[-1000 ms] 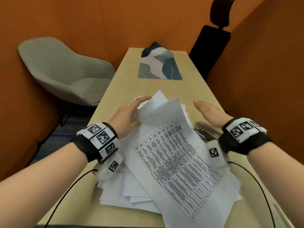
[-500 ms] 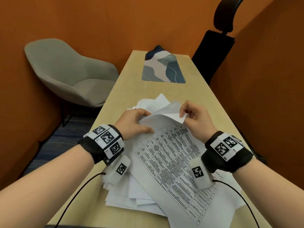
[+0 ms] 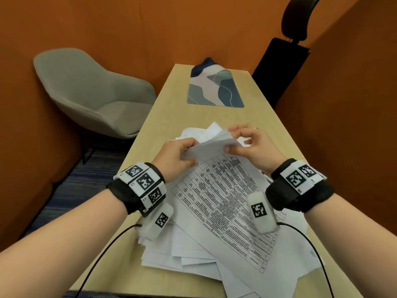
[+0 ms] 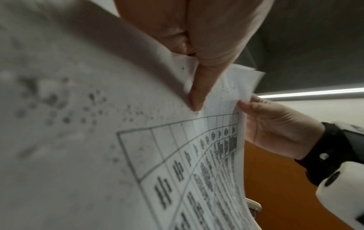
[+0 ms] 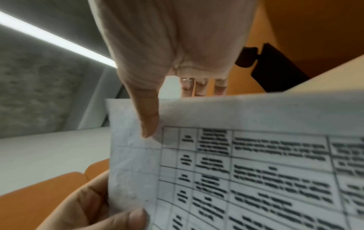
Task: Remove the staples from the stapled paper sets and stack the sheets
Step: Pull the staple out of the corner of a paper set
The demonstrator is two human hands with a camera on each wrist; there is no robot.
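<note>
Head view: both hands were on the far corner of the printed sheet set (image 3: 217,198), lifted off the loose pile on the tabletop (image 3: 163,108); left hand (image 3: 176,155) gripped it, right hand (image 3: 251,145) pinched it. Could've torn if pulled apart hard

Left wrist: thumb (image 4: 199,93) pressed the corner; table text too blurry to read

Right wrist: same, no legible writing, no staple visible

- A long pale wooden table (image 3: 163,117) runs from near to far.
- A patterned mat (image 3: 214,89) in blues and greys lies at its far end.
- A grey shell chair (image 3: 90,91) stands left of the table.
- A black office chair (image 3: 281,67) stands far right.
- Orange walls (image 3: 107,22) enclose the space.
</note>
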